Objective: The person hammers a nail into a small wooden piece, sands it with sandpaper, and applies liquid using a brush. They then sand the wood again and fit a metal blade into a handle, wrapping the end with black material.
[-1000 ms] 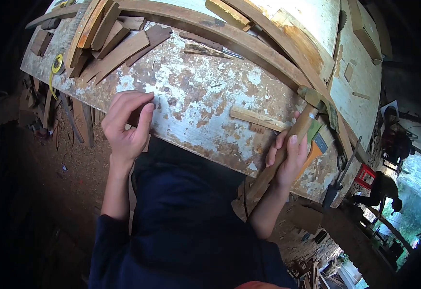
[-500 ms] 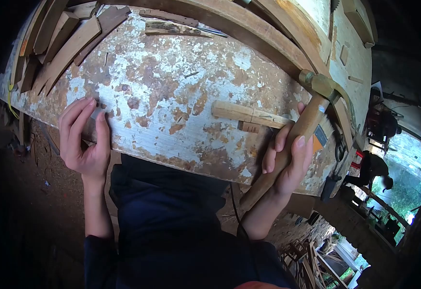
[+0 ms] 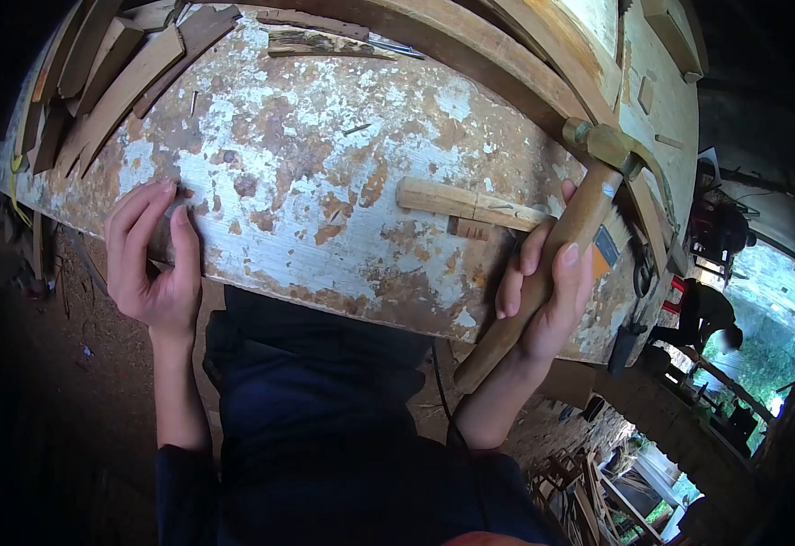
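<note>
My left hand (image 3: 153,259) rests at the left front edge of the paint-worn bench (image 3: 306,164), fingers curved, thumb apart from the fingertips, nothing visible between them. At the right, my right hand (image 3: 557,291) is closed around the wooden handle of a hammer (image 3: 575,218), whose metal head points away from me. Beside the right fingers lies a wooden stick (image 3: 470,205) with a nail on it, and a small wood block (image 3: 469,228) touches its near side. A brush (image 3: 608,246) lies partly hidden behind the hammer.
Wood offcuts (image 3: 133,77) are piled at the back left. Two nails, one of them a loose nail (image 3: 357,129), lie on the bench. Long curved boards (image 3: 479,55) run along the back. Pliers (image 3: 641,273) lie at the right edge. Another person (image 3: 708,314) bends over in the right background.
The view has shifted slightly. Both hands keep nearly the same pose, and the hammer stays in my right hand. The person in the background has barely moved.
</note>
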{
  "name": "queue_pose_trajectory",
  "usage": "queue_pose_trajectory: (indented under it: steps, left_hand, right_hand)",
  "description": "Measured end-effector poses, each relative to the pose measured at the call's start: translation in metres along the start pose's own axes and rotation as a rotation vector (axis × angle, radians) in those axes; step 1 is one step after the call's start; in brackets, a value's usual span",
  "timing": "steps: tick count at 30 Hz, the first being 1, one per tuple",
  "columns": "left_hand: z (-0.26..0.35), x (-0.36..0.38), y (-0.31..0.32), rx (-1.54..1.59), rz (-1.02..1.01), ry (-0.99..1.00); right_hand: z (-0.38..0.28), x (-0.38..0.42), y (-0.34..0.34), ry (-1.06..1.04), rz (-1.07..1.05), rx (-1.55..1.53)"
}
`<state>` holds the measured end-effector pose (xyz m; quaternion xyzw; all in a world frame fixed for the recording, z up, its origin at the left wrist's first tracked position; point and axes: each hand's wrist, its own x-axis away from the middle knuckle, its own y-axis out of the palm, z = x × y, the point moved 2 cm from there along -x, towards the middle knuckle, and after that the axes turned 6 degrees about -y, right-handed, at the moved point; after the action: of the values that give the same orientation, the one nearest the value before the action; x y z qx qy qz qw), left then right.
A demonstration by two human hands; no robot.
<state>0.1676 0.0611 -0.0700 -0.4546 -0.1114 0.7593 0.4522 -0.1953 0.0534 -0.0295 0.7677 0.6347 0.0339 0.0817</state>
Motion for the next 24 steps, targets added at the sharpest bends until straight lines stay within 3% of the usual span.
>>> queue_pose_trajectory:
  steps: [20, 24]
  left_hand:
    - [0.003, -0.003, -0.001, 0.020, -0.052, -0.034]
    - [0.032, -0.014, 0.004, 0.060, -0.163, 0.082]
  right_hand:
    - [-0.001, 0.000, 0.001, 0.003, 0.003, 0.003]
    - [-0.001, 0.000, 0.002, -0.002, -0.002, 0.032]
